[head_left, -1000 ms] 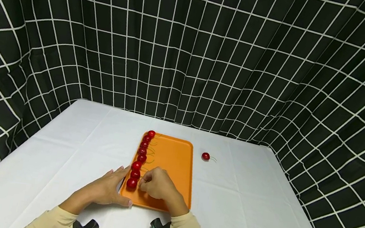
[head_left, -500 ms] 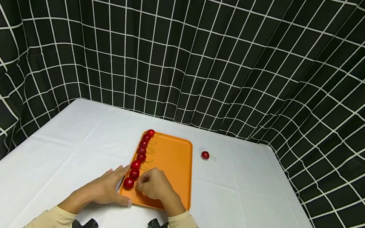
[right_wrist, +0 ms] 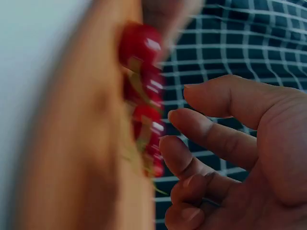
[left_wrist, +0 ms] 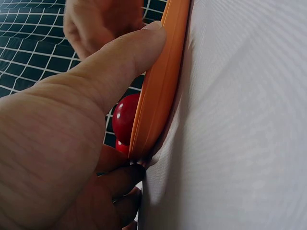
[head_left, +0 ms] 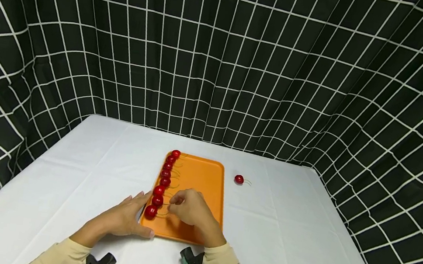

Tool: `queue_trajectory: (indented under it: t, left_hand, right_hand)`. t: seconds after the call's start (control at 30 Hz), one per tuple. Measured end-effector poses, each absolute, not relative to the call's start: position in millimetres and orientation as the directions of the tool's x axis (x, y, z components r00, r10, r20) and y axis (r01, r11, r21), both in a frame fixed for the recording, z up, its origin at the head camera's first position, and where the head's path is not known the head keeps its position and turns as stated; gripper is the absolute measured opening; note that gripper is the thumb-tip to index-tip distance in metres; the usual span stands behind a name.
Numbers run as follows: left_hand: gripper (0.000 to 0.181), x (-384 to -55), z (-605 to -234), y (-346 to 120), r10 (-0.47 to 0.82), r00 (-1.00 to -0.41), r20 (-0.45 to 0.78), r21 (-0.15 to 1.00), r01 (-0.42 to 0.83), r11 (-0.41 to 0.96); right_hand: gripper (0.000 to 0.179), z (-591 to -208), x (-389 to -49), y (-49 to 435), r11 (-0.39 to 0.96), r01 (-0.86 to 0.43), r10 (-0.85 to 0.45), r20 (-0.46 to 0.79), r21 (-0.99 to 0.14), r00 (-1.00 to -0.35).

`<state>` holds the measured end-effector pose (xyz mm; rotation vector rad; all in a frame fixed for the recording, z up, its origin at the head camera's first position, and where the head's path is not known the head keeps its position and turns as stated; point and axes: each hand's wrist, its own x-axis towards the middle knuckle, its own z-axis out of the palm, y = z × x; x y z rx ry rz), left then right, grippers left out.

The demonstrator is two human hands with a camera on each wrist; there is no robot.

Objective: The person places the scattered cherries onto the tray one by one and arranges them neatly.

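Note:
An orange tray (head_left: 203, 177) lies on the white cloth. Along its left side runs a row of several red cherries, stems pointing right; the nearest cherry (head_left: 151, 212) sits a little left of the row's line. My left hand (head_left: 121, 218) rests at the tray's near left corner, thumb along the front rim (left_wrist: 160, 96) and fingers against the left side. Just right of the near cherries, my right hand (head_left: 191, 211) hovers over the tray. In the right wrist view its fingers (right_wrist: 216, 139) are loosely bent and hold nothing, apart from the blurred cherries (right_wrist: 139, 45).
One more cherry (head_left: 239, 179) with its stem lies on the cloth right of the tray. A black curtain with a white grid (head_left: 204, 60) stands behind and at both sides. Black wrist devices (head_left: 100, 263) sit below both hands.
The nearest cherry first shifted left toward the tray's edge, with my right hand at its stem. My right hand has since moved right, away from it. My left hand stays in place.

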<state>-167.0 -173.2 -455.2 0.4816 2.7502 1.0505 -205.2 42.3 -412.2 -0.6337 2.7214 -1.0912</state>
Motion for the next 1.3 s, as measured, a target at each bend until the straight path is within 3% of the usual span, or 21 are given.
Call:
queue_trajectory:
  t: [0.2,0.37,0.5,0.9,1.3]
  left_hand:
    - [0.12,-168,-453,-170,0.344,-0.938,-0.036,0.672,0.232,0.703]
    - [0.12,-168,-454,-169,0.336,-0.941,-0.041,0.668,0.224,0.71]
    - [0.119,-168,-455,-169,0.339,-0.94,-0.038,0.661,0.231,0.714]
    - [0.119,-166,-455,-169,0.332,-0.942,-0.046,0.661,0.221,0.717]
    - [0.118,-165,-454,-170,0.324,-0.946,-0.035,0.653,0.224,0.724]
  right_hand:
    - [0.004,-379,-212,79,0.624,-0.315,-0.333,0.122,-0.715,-0.935]
    - [0.005,-372,-228,119,0.614,-0.327,-0.205,0.254,-0.718,-0.945]
    - [0.005,-373,-239,150,0.528,-0.328,-0.11,0.32,-0.784,-0.941]
    - [0.012,-379,-256,195,0.341,-0.351,0.03,0.384,-0.872,-0.923]
    - [0.016,-388,-289,216,0.342,-0.316,0.147,0.383,-0.885,-0.912]
